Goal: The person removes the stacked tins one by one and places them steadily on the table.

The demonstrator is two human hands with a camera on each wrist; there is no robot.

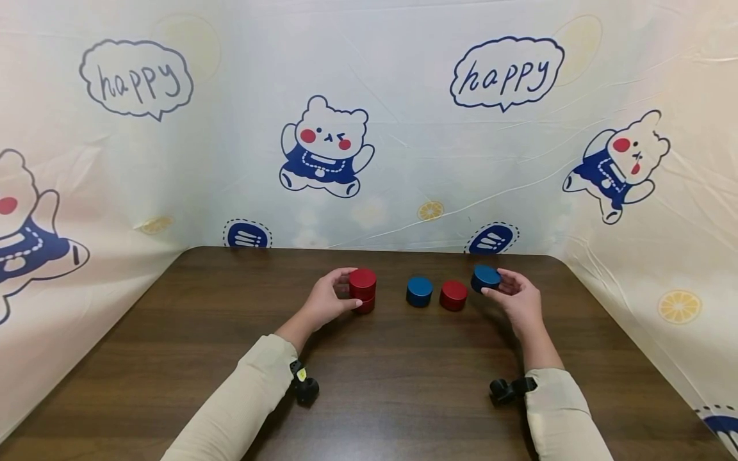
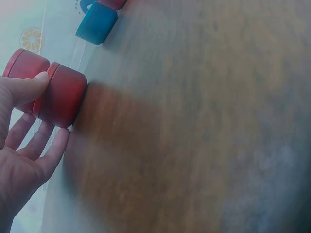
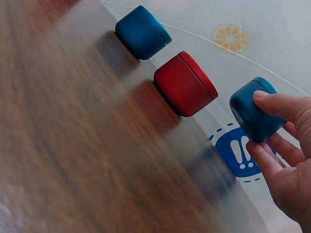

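In the head view two small round red lidded tins stand one on the other; the upper red tin (image 1: 362,282) covers most of the lower red tin (image 1: 366,305). My left hand (image 1: 328,299) grips the stack from its left side, thumb in front near the seam. In the left wrist view the thumb lies across the upper tin (image 2: 30,68), and fingers reach beneath. My right hand (image 1: 519,301) pinches a blue tin (image 1: 485,278) between thumb and fingers. The right wrist view shows this blue tin (image 3: 255,109) lifted off the table, its underside partly visible.
Between the hands, another blue tin (image 1: 419,292) and a third red tin (image 1: 453,296) stand side by side on the brown wooden table (image 1: 403,384). A printed cloth (image 1: 403,160) hangs behind the table and along its sides.
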